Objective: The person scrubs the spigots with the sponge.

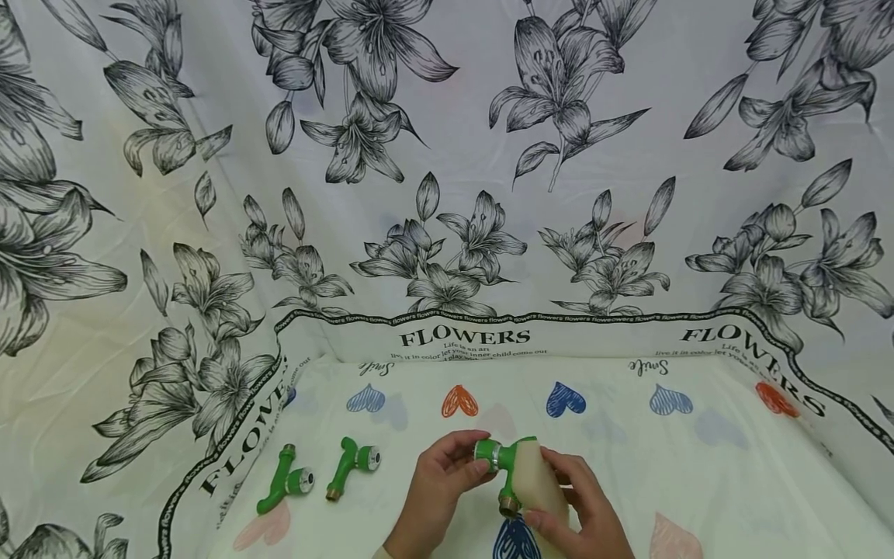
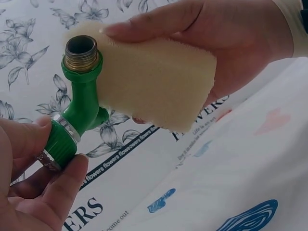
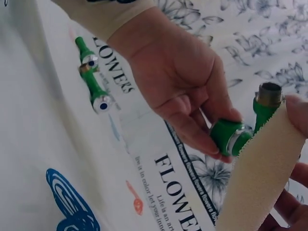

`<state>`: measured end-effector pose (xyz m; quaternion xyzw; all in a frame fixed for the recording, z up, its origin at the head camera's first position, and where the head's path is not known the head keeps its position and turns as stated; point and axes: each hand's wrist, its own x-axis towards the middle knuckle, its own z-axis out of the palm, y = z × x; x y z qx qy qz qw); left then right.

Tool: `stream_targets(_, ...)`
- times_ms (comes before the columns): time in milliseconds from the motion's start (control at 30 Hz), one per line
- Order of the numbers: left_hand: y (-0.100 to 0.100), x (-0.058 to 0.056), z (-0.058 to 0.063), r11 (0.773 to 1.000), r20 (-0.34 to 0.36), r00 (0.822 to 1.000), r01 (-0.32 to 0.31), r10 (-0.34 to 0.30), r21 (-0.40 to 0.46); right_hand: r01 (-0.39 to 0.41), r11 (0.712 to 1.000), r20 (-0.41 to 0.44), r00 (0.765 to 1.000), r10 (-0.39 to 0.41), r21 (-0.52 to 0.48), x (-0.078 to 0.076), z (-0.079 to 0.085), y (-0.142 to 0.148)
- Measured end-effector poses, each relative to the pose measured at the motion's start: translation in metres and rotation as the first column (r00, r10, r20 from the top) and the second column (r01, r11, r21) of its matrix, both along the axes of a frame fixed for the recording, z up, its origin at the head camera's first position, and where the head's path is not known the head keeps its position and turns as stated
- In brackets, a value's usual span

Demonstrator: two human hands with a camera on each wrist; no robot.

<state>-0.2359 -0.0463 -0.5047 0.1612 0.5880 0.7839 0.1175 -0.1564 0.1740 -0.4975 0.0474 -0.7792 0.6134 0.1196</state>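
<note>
My left hand [image 1: 441,485] pinches the round knob end of a green faucet [image 2: 83,98] between thumb and fingers. The faucet's brass threaded inlet [image 2: 81,53] points toward me in the head view. My right hand [image 1: 583,497] grips a cream sponge [image 2: 154,82], thumb on one face and fingers behind. The sponge lies against the side of the faucet body and hides its spout in the head view. In the right wrist view the sponge [image 3: 262,168] covers much of the faucet, leaving the knob [image 3: 226,134] and inlet visible.
Two more green faucets lie on the cloth to the left, one [image 1: 285,481] farther out and one [image 1: 351,467] nearer my left hand. The white tablecloth [image 1: 419,419] carries printed hearts. A flower-printed curtain [image 1: 447,233] rises behind and at the sides.
</note>
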Motion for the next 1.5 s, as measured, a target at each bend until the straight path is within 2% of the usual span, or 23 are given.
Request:
stream_targets(100,0.0,-0.001,0.0,1.0,0.004,1.0,-0.021,0.021,0.007,-0.041,0.999,0.01,0.999,0.042,-0.021,0.005,0.004,-0.003)
stream_targets(233,-0.001,-0.001,0.0,0.999,0.004,0.999,-0.035,0.035,0.024,-0.1,0.995,-0.035,0.994,0.1,-0.013,0.009,0.006,-0.003)
stream_targets(433,0.0,0.0,-0.001,0.999,0.019,0.999,-0.026,0.025,0.041,-0.096,0.994,-0.143,0.984,0.102,0.045,0.007,0.002,-0.001)
stream_targets(567,0.002,0.002,-0.002,0.999,0.04,0.999,-0.006,0.004,0.052,-0.033,0.995,-0.219,0.974,0.053,0.095,0.0,-0.005,0.002)
stream_targets(733,0.005,0.004,-0.001,0.998,0.038,0.999,0.02,-0.022,0.053,0.103,0.986,-0.232,0.97,-0.071,0.131,-0.006,-0.01,0.003)
stream_targets(867,0.006,0.004,0.001,0.999,0.036,0.999,0.03,-0.032,0.046,0.162,0.976,-0.214,0.968,-0.129,0.148,-0.007,-0.011,0.003)
stream_targets(1100,0.006,0.005,0.0,0.999,0.019,0.999,0.026,-0.027,0.041,0.213,0.958,-0.205,0.963,-0.174,0.191,-0.007,-0.01,0.001)
stream_targets(1300,0.006,0.007,0.002,0.999,0.019,1.0,0.024,-0.025,0.04,0.277,0.935,-0.227,0.947,-0.227,0.221,-0.006,-0.008,-0.001)
stream_targets(1400,0.005,0.008,0.004,0.999,0.017,0.999,0.035,-0.035,0.036,0.313,0.924,-0.196,0.942,-0.273,0.22,-0.006,-0.006,0.0)
stream_targets(1500,0.004,0.008,0.004,0.998,0.012,0.999,0.048,-0.048,0.03,0.3,0.935,-0.138,0.951,-0.277,0.189,-0.008,-0.004,0.001)
